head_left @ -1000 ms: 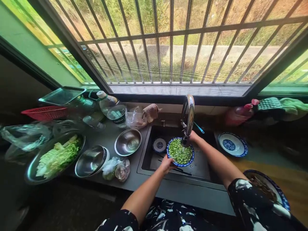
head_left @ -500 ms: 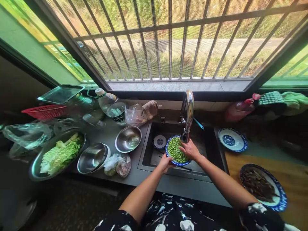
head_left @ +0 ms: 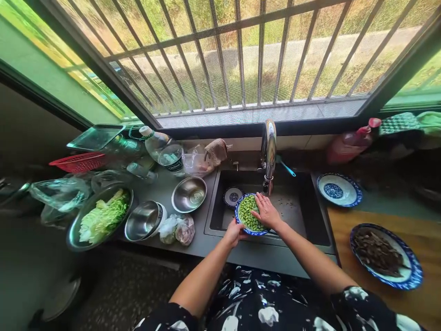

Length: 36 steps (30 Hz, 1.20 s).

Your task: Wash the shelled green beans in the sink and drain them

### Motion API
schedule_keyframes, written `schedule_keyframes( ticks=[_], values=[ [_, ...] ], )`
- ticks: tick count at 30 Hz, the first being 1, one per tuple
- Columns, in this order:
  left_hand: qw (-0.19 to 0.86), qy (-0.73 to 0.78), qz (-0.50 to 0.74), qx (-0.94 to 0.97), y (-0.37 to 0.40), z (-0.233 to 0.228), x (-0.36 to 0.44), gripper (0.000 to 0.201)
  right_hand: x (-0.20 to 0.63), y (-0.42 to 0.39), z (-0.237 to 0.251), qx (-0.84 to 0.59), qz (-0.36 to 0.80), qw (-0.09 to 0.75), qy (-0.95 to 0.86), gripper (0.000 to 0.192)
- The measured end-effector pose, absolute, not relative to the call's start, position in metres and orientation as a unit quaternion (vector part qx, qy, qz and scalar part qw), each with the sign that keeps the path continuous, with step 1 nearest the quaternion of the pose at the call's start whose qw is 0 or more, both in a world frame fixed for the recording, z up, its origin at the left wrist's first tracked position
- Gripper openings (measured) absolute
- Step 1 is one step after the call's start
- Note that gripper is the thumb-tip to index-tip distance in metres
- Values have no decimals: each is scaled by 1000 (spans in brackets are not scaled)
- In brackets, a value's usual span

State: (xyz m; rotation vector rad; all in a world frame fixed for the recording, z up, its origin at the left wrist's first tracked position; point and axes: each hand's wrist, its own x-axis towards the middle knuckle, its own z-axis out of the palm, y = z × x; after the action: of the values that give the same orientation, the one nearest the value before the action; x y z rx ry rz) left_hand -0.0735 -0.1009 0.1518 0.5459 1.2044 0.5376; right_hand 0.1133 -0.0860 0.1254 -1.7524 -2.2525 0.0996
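A blue-and-white bowl [head_left: 255,233] full of green beans [head_left: 248,214] is held over the front part of the dark sink [head_left: 303,230]. My left hand [head_left: 234,233] grips its rim from the lower left, the fingers partly hidden beneath. Spread flat, my right hand [head_left: 267,212] lies on the beans at the bowl's right side. Just behind the bowl stands the chrome faucet [head_left: 270,147], its spout above the sink. A small patterned dish [head_left: 233,196] sits in the sink's left back corner.
Left of the sink are steel bowls [head_left: 189,195], bagged food [head_left: 185,231] and a basin [head_left: 74,246] of cut cabbage [head_left: 103,217]. On the right lie a patterned plate [head_left: 347,191] and a plate of dark dried food [head_left: 379,253] on a wooden board [head_left: 339,225].
My right hand has moved from beside the faucet spout to lie flat over the beans. The bowl has shifted slightly away from the spout. The view has tilted a little.
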Motion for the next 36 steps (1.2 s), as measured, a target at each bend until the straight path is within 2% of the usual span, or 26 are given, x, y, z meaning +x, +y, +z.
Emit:
schedule_keyframes(
  ticks=[12, 36],
  values=[
    [744, 571, 250, 242, -104, 162, -87, 66, 100, -82, 112, -579, 51, 195, -790, 71],
    [708, 609, 229, 274, -103, 167, -100, 69, 84, -81, 99, -578, 73, 197, -788, 71]
  ],
)
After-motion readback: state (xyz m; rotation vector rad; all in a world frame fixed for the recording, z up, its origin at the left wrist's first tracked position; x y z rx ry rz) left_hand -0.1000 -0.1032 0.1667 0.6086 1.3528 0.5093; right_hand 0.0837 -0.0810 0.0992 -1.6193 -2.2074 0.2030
